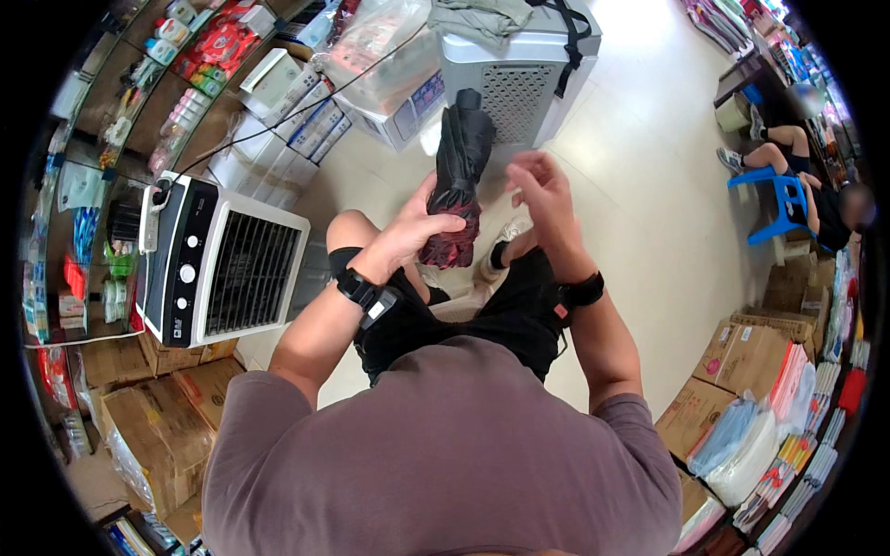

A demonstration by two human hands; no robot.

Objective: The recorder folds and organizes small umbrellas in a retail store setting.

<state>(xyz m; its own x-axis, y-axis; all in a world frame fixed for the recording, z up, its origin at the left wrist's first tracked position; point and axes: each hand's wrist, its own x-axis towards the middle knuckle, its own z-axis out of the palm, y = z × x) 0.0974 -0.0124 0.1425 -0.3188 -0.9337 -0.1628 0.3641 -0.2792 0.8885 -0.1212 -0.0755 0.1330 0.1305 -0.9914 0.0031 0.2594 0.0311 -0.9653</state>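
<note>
A folded compact umbrella [467, 149], black fabric with a dark red patterned part at its near end, stands out in front of me between my knees. Its black end points away from me. My left hand [425, 226] grips it around the lower part, the thumb lying across the dark red fabric. To the right of the umbrella, my right hand [542, 191] is raised with curled, parted fingers, apart from the fabric and holding nothing visible. Both wrists wear black bands.
An air cooler [226, 264] stands at left, a power strip and cable on it. Ahead are a grey plastic crate [518, 90] with cloth on top and stacked boxes [268, 156]. Stocked shelves line both sides. At far right a person sits by a blue plastic stool [775, 198]. Cardboard cartons [740, 358] stand lower right.
</note>
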